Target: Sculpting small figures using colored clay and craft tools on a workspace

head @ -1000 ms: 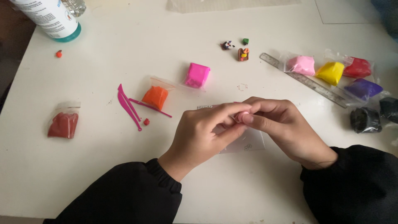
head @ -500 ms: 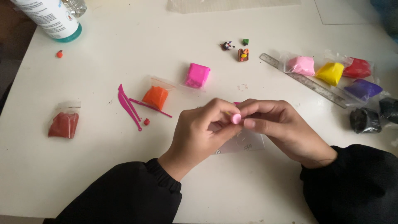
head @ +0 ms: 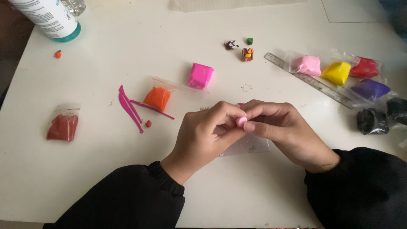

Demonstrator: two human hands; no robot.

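Red-brown modelling clay in a clear bag (head: 62, 126) lies at the near left of the white counter (head: 106, 178), sealed and untouched. Far left stands a white bottle with a teal base (head: 48, 19), and a small orange clay bead (head: 57, 54) lies just below it. Right of the bag lie magenta plastic sculpting tools (head: 129, 108), an opened bag of orange clay (head: 157, 98) and a tiny red bead (head: 148, 123). A bright pink clay block in its wrapper (head: 200, 75) sits at centre.

Left hand (head: 203, 135) and right hand (head: 284, 129) meet over a clear plastic sheet (head: 250, 146); both pinch one small pale pink clay ball (head: 241, 121) between thumb and fingertips, above the counter. Shaping appears under way, the ball unattached to anything.

Far centre, three small finished clay figures (head: 242, 48) suggest completed pieces. At right lie a clear ruler (head: 307, 79) and bags of pink, yellow, red, purple and black clay (head: 352, 80), apparently in reserve.
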